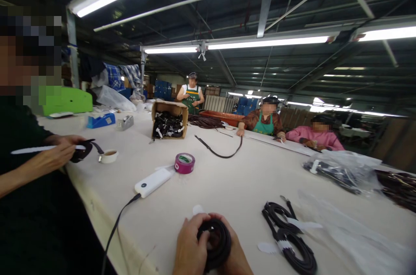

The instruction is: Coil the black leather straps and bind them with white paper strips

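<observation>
At the table's near edge a dark strap (225, 244) is wound into a tight roll. My left hand (190, 244) is closed on its left side, with the thumb at the roll's open centre. Around the far and right side curls my right hand (236, 247), also gripping the roll. A white tab (198, 209) shows just beyond my left fingers; whether it is joined to the roll I cannot tell. To the right lie coiled dark straps (300, 251) with white bands and a metal clip, plus a loose white tab (268, 247).
A purple tape roll (185, 163) and a white corded device (152, 182) lie ahead on the table. Farther back stands a carton (186, 121) of dark straps. Clear plastic (351, 223) covers the right. A co-worker's hands (65, 149) hold a strap at left; other people work across the table.
</observation>
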Demonstrator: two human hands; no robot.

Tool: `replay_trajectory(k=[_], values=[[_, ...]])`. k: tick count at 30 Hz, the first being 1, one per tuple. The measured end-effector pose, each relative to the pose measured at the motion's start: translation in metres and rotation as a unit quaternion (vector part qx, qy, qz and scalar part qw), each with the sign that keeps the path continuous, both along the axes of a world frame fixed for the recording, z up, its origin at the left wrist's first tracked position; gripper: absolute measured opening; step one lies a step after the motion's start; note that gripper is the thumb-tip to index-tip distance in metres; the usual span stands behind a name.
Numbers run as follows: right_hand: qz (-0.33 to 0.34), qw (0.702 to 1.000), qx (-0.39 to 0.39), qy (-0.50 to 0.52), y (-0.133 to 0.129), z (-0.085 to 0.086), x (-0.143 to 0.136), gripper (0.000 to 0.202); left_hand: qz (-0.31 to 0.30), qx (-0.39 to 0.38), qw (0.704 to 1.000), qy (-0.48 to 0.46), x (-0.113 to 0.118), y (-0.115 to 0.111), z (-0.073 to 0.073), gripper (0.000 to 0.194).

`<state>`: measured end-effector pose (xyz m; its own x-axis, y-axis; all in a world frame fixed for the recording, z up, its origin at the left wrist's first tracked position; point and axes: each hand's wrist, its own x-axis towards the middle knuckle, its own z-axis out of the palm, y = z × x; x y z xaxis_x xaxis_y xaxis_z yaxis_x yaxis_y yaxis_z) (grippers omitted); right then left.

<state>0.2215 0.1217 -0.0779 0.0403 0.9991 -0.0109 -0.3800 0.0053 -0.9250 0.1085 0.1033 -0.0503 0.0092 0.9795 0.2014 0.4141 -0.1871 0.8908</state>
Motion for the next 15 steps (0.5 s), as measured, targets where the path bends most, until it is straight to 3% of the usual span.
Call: replay_trajectory(k=[4, 9, 11, 13, 15], values=[[0.007, 0.997, 0.008, -0.077, -0.003, 0.001, 0.002, 0.035, -0.016, 0.011, 0.999, -0.040, 0.000, 0.007, -0.006, 0.034], [0.061, 0.963, -0.053, -0.257, -0.012, 0.004, 0.033, 0.024, 0.008, -0.007, 0.998, 0.063, 0.000, 0.016, -0.013, 0.034], [0.045, 0.945, -0.056, -0.318, -0.016, 0.010, 0.050, 0.018, 0.008, -0.017, 0.996, 0.089, 0.002, 0.017, -0.016, 0.037], [-0.020, 0.926, -0.001, -0.377, -0.020, 0.022, 0.062, 0.016, 0.006, -0.022, 0.994, 0.106, 0.005, 0.016, -0.017, 0.040], [-0.052, 0.875, 0.100, -0.470, -0.024, 0.036, 0.063, 0.015, 0.004, -0.025, 0.992, 0.127, 0.006, 0.014, -0.016, 0.037]])
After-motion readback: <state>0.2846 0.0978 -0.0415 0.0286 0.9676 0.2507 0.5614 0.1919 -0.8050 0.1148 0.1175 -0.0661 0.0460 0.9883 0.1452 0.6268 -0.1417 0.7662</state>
